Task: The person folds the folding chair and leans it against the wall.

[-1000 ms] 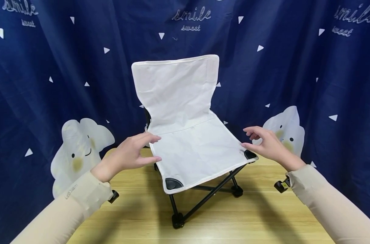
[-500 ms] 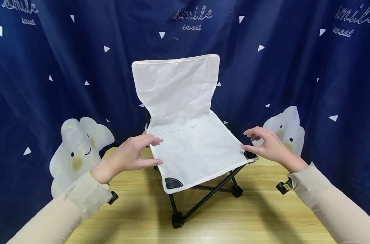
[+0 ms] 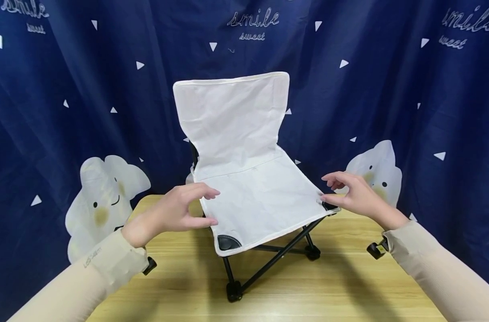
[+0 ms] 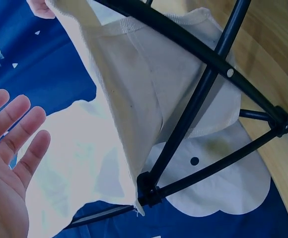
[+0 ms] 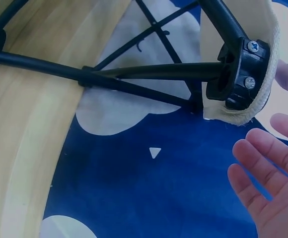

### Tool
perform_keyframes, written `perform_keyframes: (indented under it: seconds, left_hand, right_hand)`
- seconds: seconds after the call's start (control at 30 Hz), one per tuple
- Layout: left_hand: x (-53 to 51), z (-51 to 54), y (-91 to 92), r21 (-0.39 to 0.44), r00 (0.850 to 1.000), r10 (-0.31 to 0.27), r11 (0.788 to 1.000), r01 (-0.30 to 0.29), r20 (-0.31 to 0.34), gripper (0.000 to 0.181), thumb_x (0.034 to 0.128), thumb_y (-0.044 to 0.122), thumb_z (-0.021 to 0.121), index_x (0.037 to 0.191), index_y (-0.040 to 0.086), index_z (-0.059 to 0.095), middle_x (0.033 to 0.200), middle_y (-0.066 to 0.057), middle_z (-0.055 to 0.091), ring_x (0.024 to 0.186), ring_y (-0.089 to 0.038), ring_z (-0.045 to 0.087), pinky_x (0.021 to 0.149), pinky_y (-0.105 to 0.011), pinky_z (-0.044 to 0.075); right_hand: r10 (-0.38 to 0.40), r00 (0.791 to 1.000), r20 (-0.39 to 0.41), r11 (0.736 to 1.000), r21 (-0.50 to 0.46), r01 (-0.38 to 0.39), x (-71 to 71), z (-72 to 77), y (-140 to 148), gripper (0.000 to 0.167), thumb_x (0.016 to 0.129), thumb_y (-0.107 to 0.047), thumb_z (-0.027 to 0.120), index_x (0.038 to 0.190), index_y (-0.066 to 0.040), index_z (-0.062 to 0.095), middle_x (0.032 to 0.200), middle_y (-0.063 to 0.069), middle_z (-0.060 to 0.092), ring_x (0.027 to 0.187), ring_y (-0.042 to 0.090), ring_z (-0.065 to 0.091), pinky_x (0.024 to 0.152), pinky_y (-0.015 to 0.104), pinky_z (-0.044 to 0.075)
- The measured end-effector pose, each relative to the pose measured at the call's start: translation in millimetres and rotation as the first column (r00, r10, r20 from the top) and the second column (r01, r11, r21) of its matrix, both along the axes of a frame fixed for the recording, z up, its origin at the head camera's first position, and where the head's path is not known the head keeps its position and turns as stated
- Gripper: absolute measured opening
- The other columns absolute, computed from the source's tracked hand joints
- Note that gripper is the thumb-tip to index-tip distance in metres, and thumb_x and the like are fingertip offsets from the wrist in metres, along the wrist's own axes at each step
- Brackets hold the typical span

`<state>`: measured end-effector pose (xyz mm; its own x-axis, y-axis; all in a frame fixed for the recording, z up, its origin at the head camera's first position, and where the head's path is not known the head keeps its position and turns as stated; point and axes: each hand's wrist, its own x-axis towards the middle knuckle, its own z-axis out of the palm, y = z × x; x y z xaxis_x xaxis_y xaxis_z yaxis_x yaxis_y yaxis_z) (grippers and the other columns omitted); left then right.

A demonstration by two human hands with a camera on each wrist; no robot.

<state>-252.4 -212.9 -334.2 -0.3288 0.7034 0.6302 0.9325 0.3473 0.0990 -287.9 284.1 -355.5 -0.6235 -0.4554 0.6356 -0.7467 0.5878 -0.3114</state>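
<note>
A folding chair (image 3: 244, 179) with white fabric and a black metal frame stands unfolded in the head view. My left hand (image 3: 173, 212) is at the left edge of its seat, fingers and thumb apart and holding nothing. In the left wrist view that hand (image 4: 7, 163) is spread beside the fabric and the crossed black tubes (image 4: 203, 94). My right hand (image 3: 357, 197) hovers by the front right seat corner, its fingers loosely bent; whether the thumb touches the fabric I cannot tell. The right wrist view has this hand (image 5: 275, 183) below a black corner joint (image 5: 243, 74) with screws.
Under the chair lies a wooden tabletop (image 3: 300, 290) with rounded back corners. Behind it hangs a dark blue curtain (image 3: 119, 76) printed with clouds, white triangles and lettering. A black wrist device (image 3: 377, 248) is strapped at the right sleeve, another (image 3: 149, 265) at the left.
Both hands have come down slightly, the left also a little to the right over the seat edge. The chair stays in place.
</note>
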Motion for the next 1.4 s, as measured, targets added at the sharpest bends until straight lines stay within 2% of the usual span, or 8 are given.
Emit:
perform_keyframes:
  seconds: [0.13, 0.3, 0.6, 0.9, 1.1, 1.4]
  left_hand:
    - [1.7, -2.4, 1.5, 0.008, 0.999, -0.038, 0.999, 0.038, -0.011, 0.051, 0.0935, 0.044, 0.087, 0.125, 0.005, 0.073, 0.111, -0.005, 0.079, 0.098, -0.019, 0.074, 0.088, -0.032, 0.062]
    - [4.9, -3.5, 3.0, 0.003, 0.998, -0.065, 0.998, 0.065, 0.008, 0.049, 0.0930, 0.040, 0.088, 0.124, 0.005, 0.073, 0.113, -0.005, 0.079, 0.097, -0.022, 0.074, 0.089, -0.031, 0.062]
    - [8.0, -10.0, 2.8, -0.010, 0.997, -0.071, 0.997, 0.072, 0.027, 0.048, 0.0944, 0.040, 0.087, 0.124, 0.004, 0.073, 0.114, -0.009, 0.079, 0.099, -0.020, 0.074, 0.090, -0.030, 0.061]
    - [9.1, -15.4, 5.5, -0.020, 0.996, -0.092, 0.996, 0.092, 0.001, 0.048, 0.0940, 0.039, 0.087, 0.122, 0.003, 0.074, 0.113, -0.008, 0.079, 0.096, -0.019, 0.074, 0.088, -0.029, 0.061]
    - [11.5, -16.3, 7.8, -0.018, 0.994, -0.112, 0.994, 0.112, 0.018, 0.049, 0.0935, 0.039, 0.087, 0.121, 0.001, 0.073, 0.113, -0.007, 0.078, 0.097, -0.019, 0.074, 0.091, -0.028, 0.061]
    - [15.1, -20.1, 11.4, -0.020, 0.993, -0.120, 0.992, 0.121, 0.018, 0.051, 0.0933, 0.040, 0.087, 0.122, 0.000, 0.073, 0.112, -0.006, 0.078, 0.098, -0.017, 0.075, 0.090, -0.028, 0.061]
  right_hand:
    - [0.002, 1.000, -0.006, 1.000, 0.007, -0.002, 1.6, -1.0, 1, 0.048, 0.071, 0.000, 0.096, 0.115, -0.002, 0.077, 0.093, 0.000, 0.074, 0.083, 0.021, 0.069, 0.081, 0.012, 0.054]
    - [-0.008, 1.000, -0.002, 1.000, 0.016, 0.008, 3.5, -2.4, 2, 0.050, 0.070, -0.001, 0.097, 0.115, -0.004, 0.078, 0.094, -0.002, 0.073, 0.082, 0.021, 0.070, 0.082, 0.009, 0.052]
    - [0.002, 0.999, 0.042, 1.000, 0.028, -0.003, 7.8, -4.1, 2, 0.051, 0.069, -0.005, 0.099, 0.116, -0.007, 0.078, 0.094, -0.005, 0.073, 0.085, 0.017, 0.069, 0.082, 0.015, 0.054]
    - [0.004, 0.998, 0.056, 0.999, 0.046, -0.006, 9.8, -7.9, 5, 0.049, 0.069, -0.008, 0.100, 0.113, -0.008, 0.079, 0.089, -0.005, 0.075, 0.082, 0.012, 0.069, 0.081, 0.017, 0.055]
    - [0.047, 0.996, 0.080, 0.998, 0.040, -0.050, 10.4, -9.1, 6, 0.040, 0.070, -0.007, 0.099, 0.105, -0.010, 0.080, 0.087, -0.007, 0.077, 0.080, 0.011, 0.070, 0.079, 0.019, 0.056]
    - [0.110, 0.992, 0.061, 0.994, 0.008, -0.111, 12.6, -11.1, 7, 0.039, 0.065, -0.003, 0.099, 0.098, -0.014, 0.081, 0.088, -0.005, 0.078, 0.081, 0.009, 0.069, 0.082, 0.012, 0.052]
